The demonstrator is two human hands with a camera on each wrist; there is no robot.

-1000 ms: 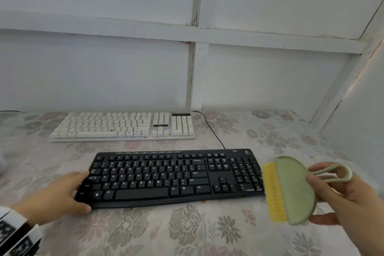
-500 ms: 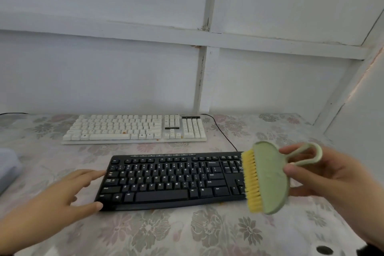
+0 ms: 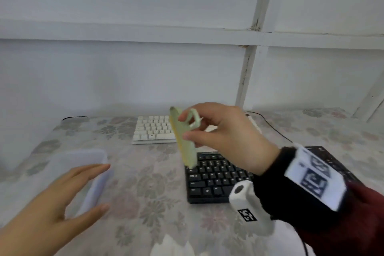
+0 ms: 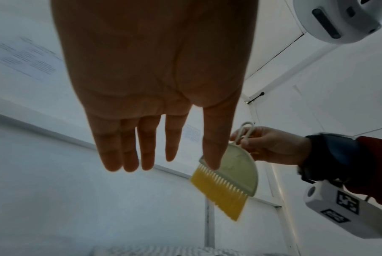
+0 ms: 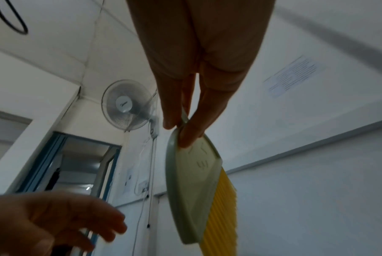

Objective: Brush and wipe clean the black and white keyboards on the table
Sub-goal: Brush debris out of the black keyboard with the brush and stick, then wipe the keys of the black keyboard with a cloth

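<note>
My right hand (image 3: pixel 209 129) pinches the loop handle of a pale green brush (image 3: pixel 185 141) with yellow bristles (image 4: pixel 220 192), held edge-on in the air above the left end of the black keyboard (image 3: pixel 214 178). The right wrist view shows the brush (image 5: pixel 194 190) hanging below my fingers (image 5: pixel 185 110). Behind it lies the white keyboard (image 3: pixel 153 129), partly hidden by the brush and hand. My left hand (image 3: pixel 62 195) hovers flat with straight fingers over the table at the left, holding nothing; its spread fingers (image 4: pixel 141 147) show in the left wrist view.
A pale blue box (image 3: pixel 91 178) sits under my left hand's fingertips. The flowered tablecloth (image 3: pixel 149 189) covers the table. A white wall stands close behind. Black cables (image 3: pixel 270 124) run from the keyboards toward the back right. White tissue (image 3: pixel 172 245) lies at the near edge.
My view has swung left. The right hand carried the brush from the black keyboard's right end to above its left end, turning it edge-on. The left hand left the keyboard and moved toward the blue box.
</note>
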